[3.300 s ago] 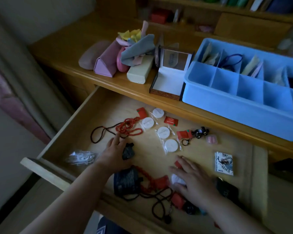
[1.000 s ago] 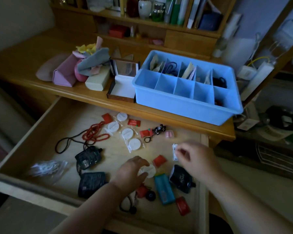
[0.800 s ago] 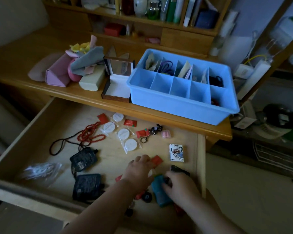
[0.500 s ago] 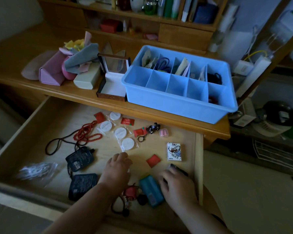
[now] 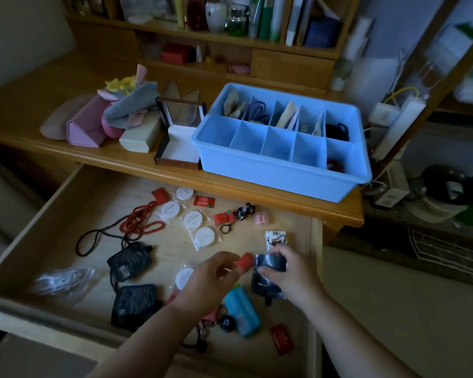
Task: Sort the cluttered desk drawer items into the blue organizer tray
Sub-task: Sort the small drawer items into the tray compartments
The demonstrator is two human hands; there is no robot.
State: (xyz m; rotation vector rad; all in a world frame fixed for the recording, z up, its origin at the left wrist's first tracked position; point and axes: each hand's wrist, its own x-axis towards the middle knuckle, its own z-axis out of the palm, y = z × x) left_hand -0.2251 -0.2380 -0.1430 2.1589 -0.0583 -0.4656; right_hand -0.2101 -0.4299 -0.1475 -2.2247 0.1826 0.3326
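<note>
The open wooden drawer (image 5: 66, 214) holds loose items: red beads (image 5: 139, 221), white round packets (image 5: 193, 219), two black chargers (image 5: 129, 261), a teal case (image 5: 242, 311), a keychain (image 5: 241, 212) and a small printed card box (image 5: 275, 238). My left hand (image 5: 210, 282) pinches a small red packet (image 5: 245, 261) above the drawer. My right hand (image 5: 287, 271) grips a shiny black pouch (image 5: 269, 268) just right of it. The blue organizer tray (image 5: 279, 170) stands on the desk behind the drawer, its back compartments partly filled.
On the desk left of the tray sit an open white-lined box (image 5: 179, 143), a cream case (image 5: 139, 137), pink cases (image 5: 85, 126) and cloths. Shelves with bottles and books rise behind. A clear bag (image 5: 63, 279) lies at the drawer's front left.
Both hands have lifted off the drawer floor. The left picked up the red packet and the right picked up the black pouch.
</note>
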